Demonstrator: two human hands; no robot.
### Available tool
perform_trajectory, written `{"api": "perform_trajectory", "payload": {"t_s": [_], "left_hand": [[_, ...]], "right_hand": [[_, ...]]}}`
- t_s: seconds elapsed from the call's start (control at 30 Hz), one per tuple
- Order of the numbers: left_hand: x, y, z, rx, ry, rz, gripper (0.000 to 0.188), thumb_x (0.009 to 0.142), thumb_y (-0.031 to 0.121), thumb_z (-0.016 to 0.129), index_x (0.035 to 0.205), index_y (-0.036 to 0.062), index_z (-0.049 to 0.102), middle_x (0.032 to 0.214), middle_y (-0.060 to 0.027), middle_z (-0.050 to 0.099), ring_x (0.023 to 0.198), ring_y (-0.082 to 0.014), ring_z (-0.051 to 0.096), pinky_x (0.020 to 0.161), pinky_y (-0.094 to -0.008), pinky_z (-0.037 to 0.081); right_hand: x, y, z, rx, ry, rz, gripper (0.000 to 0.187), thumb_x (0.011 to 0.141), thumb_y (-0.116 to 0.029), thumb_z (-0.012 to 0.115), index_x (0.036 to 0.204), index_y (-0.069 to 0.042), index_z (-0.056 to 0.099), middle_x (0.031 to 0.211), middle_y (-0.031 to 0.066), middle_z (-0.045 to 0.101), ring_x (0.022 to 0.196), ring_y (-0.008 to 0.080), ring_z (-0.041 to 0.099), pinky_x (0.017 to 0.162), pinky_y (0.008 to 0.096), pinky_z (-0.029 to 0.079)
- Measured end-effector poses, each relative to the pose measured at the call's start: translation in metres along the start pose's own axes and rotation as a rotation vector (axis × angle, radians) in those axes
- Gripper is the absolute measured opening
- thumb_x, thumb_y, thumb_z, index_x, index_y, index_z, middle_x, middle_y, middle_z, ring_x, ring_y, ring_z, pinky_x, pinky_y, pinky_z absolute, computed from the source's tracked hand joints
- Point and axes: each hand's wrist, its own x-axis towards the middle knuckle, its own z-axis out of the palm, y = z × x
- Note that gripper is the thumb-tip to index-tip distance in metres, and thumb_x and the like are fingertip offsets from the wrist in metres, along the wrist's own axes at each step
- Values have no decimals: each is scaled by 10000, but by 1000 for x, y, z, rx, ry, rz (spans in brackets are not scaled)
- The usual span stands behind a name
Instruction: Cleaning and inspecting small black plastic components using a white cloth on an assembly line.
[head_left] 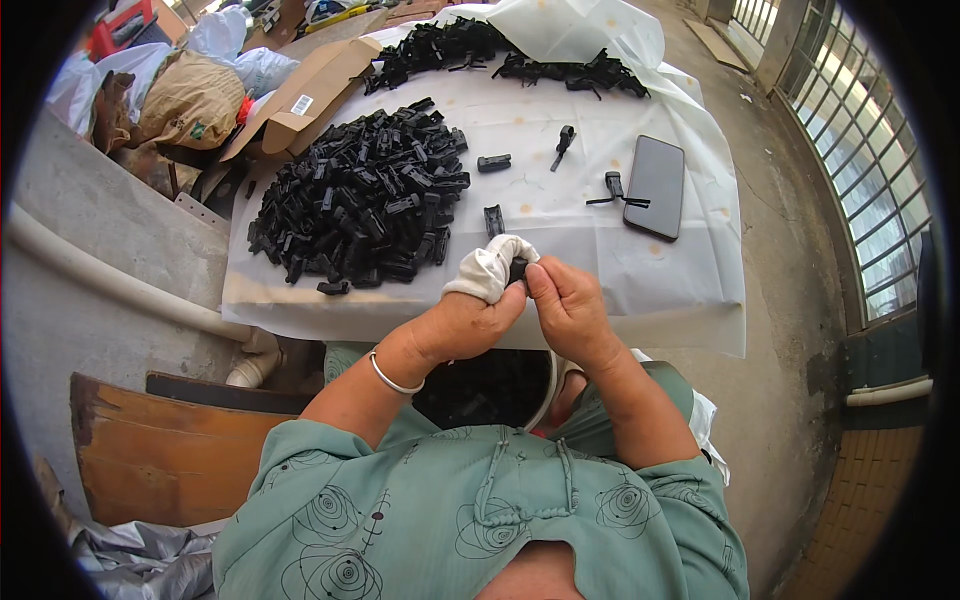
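Observation:
My left hand [478, 308], its fingers covered by a white cloth or glove [487, 268], is closed on a small black plastic part [517, 270] above the table's near edge. Against the other side of the part, the fingers of my right hand [572, 312] are pinched; they hide most of it. Just beyond my hands lies a loose black clip-like piece [494, 220]. A large heap of similar black pieces [360, 200] spreads to the left. Farther off are another loose piece [494, 163] and a piece with a thin strap or tail [564, 146].
A white sheet [640, 280] covers the table. On the right, a strapped black piece [613, 185] touches a phone [660, 185]. More black pieces [440, 50] line the far side. A cardboard box [310, 105] stands at the far left. Below my hands is a round container [550, 395] with dark contents.

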Motion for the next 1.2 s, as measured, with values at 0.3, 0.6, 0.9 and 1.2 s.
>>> {"api": "perform_trajectory", "payload": {"t_s": [0.3, 0.6, 0.9, 1.2], "left_hand": [[-6, -1, 2, 63, 86, -37, 253, 791, 26, 445, 1039, -20, 465, 851, -151, 526, 775, -240, 511, 740, -315, 437], [56, -6, -44, 1410, 258, 223, 368, 710, 64, 560, 1073, 94, 618, 964, -177, 605, 938, -320, 576, 809, -360, 464], [156, -39, 33, 972, -240, 315, 249, 790, 81, 476, 1002, 90, 605, 975, -140, 584, 905, -308, 589, 764, -371, 481], [131, -42, 23, 880, -283, 229, 170, 732, 35, 534, 896, 32, 578, 913, -190, 583, 868, -347, 578, 744, -394, 475]], "right_hand": [[7, 2, 14, -82, 75, -114, 231, 915, -149, 506, 729, -14, 484, 584, 143, 441, 509, 274, 396, 495, 350, 360], [17, 4, -25, -112, 101, -26, 214, 893, -163, 543, 749, -10, 504, 613, 137, 487, 535, 309, 441, 515, 350, 389], [9, 16, -28, -273, 62, -95, 136, 830, -102, 589, 748, -23, 513, 650, 141, 536, 580, 329, 514, 537, 370, 414], [7, 14, -44, -317, 175, -119, 87, 809, -73, 609, 813, -20, 540, 659, 128, 545, 549, 289, 521, 515, 356, 418]]}}
